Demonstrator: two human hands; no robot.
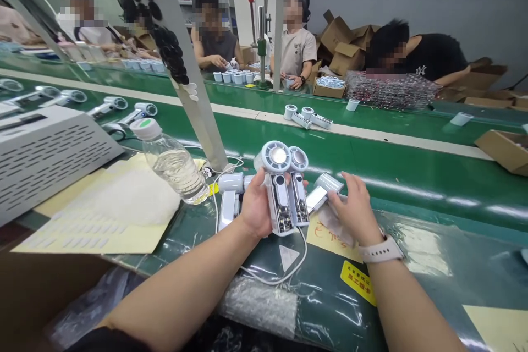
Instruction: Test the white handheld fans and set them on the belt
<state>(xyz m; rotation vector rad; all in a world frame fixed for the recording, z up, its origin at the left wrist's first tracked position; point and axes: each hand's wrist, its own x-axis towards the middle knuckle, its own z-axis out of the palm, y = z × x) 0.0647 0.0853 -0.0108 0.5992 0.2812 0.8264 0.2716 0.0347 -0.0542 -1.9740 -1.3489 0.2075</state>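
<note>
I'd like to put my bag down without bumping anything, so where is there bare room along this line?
Bare green belt stretches right of the right hand, up to the white stripe and the cardboard box. Around the left hand it's crowded: white handheld fans, a cable, a water bottle and bubble wrap sit close together.

A green conveyor bench [412, 187] carries white handheld fans [307, 118], a grey box [45, 159], yellow paper [91, 236] and bubble wrap [258, 305]
</note>
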